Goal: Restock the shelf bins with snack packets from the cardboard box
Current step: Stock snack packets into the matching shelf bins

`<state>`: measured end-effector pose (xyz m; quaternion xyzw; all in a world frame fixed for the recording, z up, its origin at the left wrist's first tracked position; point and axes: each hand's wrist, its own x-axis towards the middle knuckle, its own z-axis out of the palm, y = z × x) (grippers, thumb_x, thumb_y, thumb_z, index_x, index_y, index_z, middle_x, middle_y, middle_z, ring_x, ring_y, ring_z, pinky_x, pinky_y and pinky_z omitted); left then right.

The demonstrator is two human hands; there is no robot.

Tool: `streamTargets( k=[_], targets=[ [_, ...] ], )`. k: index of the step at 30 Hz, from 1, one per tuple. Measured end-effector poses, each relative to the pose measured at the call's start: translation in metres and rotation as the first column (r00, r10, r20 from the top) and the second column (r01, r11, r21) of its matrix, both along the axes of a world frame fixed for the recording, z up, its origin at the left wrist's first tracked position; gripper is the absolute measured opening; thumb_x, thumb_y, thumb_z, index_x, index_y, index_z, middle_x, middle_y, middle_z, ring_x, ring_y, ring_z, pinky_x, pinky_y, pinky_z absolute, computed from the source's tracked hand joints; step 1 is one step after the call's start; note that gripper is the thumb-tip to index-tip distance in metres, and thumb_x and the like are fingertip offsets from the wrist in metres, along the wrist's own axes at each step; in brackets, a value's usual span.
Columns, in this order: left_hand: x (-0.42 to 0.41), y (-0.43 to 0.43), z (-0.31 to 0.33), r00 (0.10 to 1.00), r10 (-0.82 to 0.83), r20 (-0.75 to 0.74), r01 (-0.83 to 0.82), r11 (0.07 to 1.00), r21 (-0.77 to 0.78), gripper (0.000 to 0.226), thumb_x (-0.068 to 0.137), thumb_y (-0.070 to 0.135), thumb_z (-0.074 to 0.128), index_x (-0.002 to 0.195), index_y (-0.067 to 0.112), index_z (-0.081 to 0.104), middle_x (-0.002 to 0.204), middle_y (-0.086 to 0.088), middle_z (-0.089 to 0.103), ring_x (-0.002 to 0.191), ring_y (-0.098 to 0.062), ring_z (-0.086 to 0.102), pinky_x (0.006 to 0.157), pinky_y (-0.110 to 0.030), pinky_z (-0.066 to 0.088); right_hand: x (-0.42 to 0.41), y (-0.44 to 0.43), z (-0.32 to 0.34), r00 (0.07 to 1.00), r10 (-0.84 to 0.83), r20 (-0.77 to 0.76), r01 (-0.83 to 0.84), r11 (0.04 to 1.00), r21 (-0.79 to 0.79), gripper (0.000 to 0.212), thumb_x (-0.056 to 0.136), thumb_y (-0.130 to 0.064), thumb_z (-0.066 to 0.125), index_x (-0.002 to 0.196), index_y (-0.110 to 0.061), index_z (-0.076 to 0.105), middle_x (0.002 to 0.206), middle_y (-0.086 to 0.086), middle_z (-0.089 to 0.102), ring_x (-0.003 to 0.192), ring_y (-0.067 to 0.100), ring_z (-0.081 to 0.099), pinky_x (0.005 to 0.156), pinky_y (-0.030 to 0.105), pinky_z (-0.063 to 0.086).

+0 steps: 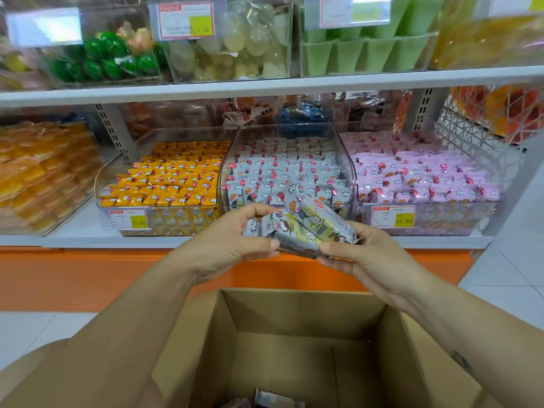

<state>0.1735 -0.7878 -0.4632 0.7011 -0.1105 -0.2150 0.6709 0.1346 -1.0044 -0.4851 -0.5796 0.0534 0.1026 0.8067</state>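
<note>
A: Far to your left on the lower shelf (73, 241) sits a heap of orange packs (35, 178), too blurred to read. Just beside it you have the yellow bin (103, 181), a clear tub with yellow packets in rows and a price tag (128, 218) on its front.

B: Then comes your left hand (232, 242). Its fingers (250, 209) curl over the top and the thumb presses from below, pinching the left end of a bunch of snack packets (306, 228).

A: Those are white with a cartoon figure and a pale yellow patch. You hold them in the air, in front of the middle bin (348, 172) and above the open cardboard box (294, 313). How many are in the bunch, I cannot tell.

B: The middle bin behind them is filled with rows of white packets with red marks.

A: The box sits low in front of you, before the orange base (88, 275) of the shelving. Its flaps are open, and a few dark wrappers (273, 400) show at its bottom.

B: Your right hand (365, 254) has the bunch's right end. The thumb lies on the near side and the fingers (363, 231) curl behind, pinching it.

A: Further right, just beside the middle bin, the pink bin (441, 223) holds pink packets and carries its own tag. Past it you see white floor tiles (506, 278).
</note>
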Motion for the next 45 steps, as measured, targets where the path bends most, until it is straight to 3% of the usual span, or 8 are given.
streamTargets(
  k=[8, 13, 17, 25, 30, 33, 38, 45],
  targets=[
    [-0.004, -0.013, -0.004, 0.976, 0.074, -0.205, -0.086, 0.995, -0.048, 0.071, 0.068, 0.025, 0.07, 0.134, 0.009, 0.048, 0.134, -0.007, 0.052, 0.112, -0.019, 0.06, 0.071, -0.032, 0.059, -0.001, 0.001, -0.002, 0.986, -0.036, 0.161, 0.086, 0.944, -0.318, 0.025, 0.077, -0.002, 0.072, 0.094, -0.02, 0.07, 0.096, 0.005, 0.074, 0.092, 0.025, 0.07, 0.082, 0.037, 0.057],
    [0.0, -0.01, 0.001, 0.95, 0.207, -0.235, -0.222, 0.974, -0.039, 0.014, 0.088, 0.01, 0.062, 0.102, 0.01, 0.062, 0.109, -0.008, 0.063, 0.097, -0.017, 0.064, 0.074, -0.037, 0.06, 0.004, -0.012, 0.014, 0.998, 0.005, 0.069, 0.007, 0.986, -0.169, 0.034, 0.067, -0.025, 0.069, 0.098, -0.009, 0.067, 0.098, 0.003, 0.07, 0.091, 0.013, 0.064, 0.084, 0.032, 0.055],
    [0.006, -0.003, -0.001, 0.891, 0.352, -0.288, -0.393, 0.915, -0.096, 0.016, 0.087, 0.009, 0.063, 0.102, 0.013, 0.061, 0.108, -0.009, 0.064, 0.097, -0.021, 0.065, 0.075, -0.039, 0.06, 0.01, -0.026, 0.022, 0.998, -0.06, 0.027, 0.065, 0.98, -0.189, 0.028, 0.063, -0.027, 0.07, 0.077, -0.004, 0.062, 0.08, 0.004, 0.062, 0.082, 0.016, 0.058, 0.081, 0.032, 0.051],
    [-0.006, -0.019, 0.001, 0.853, 0.294, -0.431, -0.47, 0.792, -0.39, 0.017, 0.087, 0.004, 0.057, 0.103, 0.01, 0.058, 0.113, -0.012, 0.062, 0.107, -0.029, 0.061, 0.08, -0.043, 0.055, 0.008, -0.016, 0.014, 0.99, -0.122, -0.074, 0.126, 0.99, 0.061, 0.021, 0.078, -0.026, 0.063, 0.096, -0.014, 0.064, 0.078, 0.001, 0.064, 0.073, 0.014, 0.055, 0.071, 0.028, 0.044],
    [-0.01, -0.034, -0.006, 0.883, 0.191, -0.429, -0.382, 0.823, -0.421, 0.033, 0.074, 0.002, 0.062, 0.106, 0.007, 0.061, 0.115, -0.016, 0.066, 0.104, -0.029, 0.065, 0.08, -0.04, 0.056, 0.009, -0.008, 0.011, 1.0, -0.016, 0.001, 0.015, 0.945, -0.326, 0.009, 0.079, -0.017, 0.068, 0.088, -0.013, 0.069, 0.084, 0.002, 0.066, 0.08, 0.015, 0.055, 0.071, 0.027, 0.04],
    [-0.01, -0.035, -0.007, 0.907, 0.159, -0.39, -0.319, 0.864, -0.39, 0.041, 0.072, 0.001, 0.062, 0.112, 0.006, 0.061, 0.112, -0.017, 0.068, 0.102, -0.029, 0.067, 0.08, -0.039, 0.058, 0.009, -0.01, 0.016, 0.994, 0.078, 0.081, -0.023, 0.847, -0.531, 0.022, 0.076, -0.022, 0.075, 0.093, -0.012, 0.065, 0.075, -0.004, 0.068, 0.068, 0.007, 0.059, 0.064, 0.024, 0.042],
    [-0.013, -0.035, -0.005, 0.915, 0.163, -0.369, -0.296, 0.893, -0.339, 0.043, 0.071, -0.002, 0.064, 0.112, 0.009, 0.061, 0.111, -0.017, 0.067, 0.102, -0.029, 0.066, 0.08, -0.04, 0.058, 0.008, -0.009, 0.019, 0.991, 0.011, 0.133, 0.044, 0.915, -0.401, 0.081, 0.062, -0.053, 0.071, 0.114, 0.005, 0.05, 0.08, 0.015, 0.064, 0.06, 0.012, 0.054, 0.051, 0.024, 0.041],
    [-0.011, -0.03, -0.006, 0.917, 0.157, -0.368, -0.295, 0.886, -0.358, 0.032, 0.08, -0.002, 0.06, 0.111, 0.008, 0.06, 0.101, -0.011, 0.073, 0.096, -0.025, 0.07, 0.079, -0.04, 0.058, 0.007, -0.018, 0.024, 1.0, -0.002, -0.008, 0.0, 0.981, -0.195, 0.021, 0.086, -0.022, 0.063, 0.099, -0.005, 0.061, 0.077, 0.007, 0.072, 0.059, 0.013, 0.058, 0.047, 0.021, 0.034]
  ],
)
